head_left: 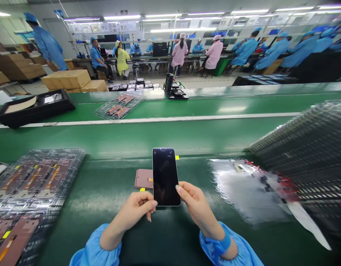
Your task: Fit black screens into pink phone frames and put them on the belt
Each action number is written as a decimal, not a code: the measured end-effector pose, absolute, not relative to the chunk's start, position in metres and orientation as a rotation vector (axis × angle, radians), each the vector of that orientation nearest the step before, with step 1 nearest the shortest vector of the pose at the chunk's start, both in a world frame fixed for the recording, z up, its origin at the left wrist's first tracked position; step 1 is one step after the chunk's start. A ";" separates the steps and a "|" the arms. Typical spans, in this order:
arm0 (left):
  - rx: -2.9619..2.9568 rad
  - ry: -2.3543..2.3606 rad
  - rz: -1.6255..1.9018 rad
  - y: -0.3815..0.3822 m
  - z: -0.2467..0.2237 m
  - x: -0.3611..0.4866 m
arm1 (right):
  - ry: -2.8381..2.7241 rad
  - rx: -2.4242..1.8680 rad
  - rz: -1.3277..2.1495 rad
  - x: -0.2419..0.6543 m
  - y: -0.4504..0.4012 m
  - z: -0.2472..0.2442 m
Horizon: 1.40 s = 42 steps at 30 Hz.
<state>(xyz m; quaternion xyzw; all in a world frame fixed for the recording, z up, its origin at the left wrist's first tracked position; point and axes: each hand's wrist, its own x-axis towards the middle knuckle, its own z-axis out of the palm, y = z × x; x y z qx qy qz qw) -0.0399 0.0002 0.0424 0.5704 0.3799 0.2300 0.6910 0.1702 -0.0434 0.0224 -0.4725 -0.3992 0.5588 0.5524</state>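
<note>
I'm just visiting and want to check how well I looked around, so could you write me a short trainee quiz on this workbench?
1. True or false: the right hand grips the phone near its right edge.

2. Multiple choice: what does the phone partly hide in this view?
A) a cardboard box
B) a pinkish-brown panel
C) a pair of scissors

3. Fill the gap: in the clear plastic tray at the left, the brown panels carry long ______ strips.

Key:
1. True: the thumb is at the front and the other fingers are behind.
2. B
3. orange
</note>
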 end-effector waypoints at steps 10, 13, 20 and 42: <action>1.262 0.954 0.686 0.001 0.046 -0.040 | -1.102 -1.029 1.487 0.175 -0.045 0.030; 1.247 0.959 0.678 0.002 0.046 -0.040 | -1.195 -1.045 1.459 0.174 -0.045 0.034; 1.278 0.992 0.675 0.001 0.043 -0.040 | -1.136 -1.103 1.394 0.169 -0.047 0.030; 0.989 0.763 0.719 -0.001 0.047 -0.040 | -0.999 -0.996 1.519 0.164 -0.048 0.031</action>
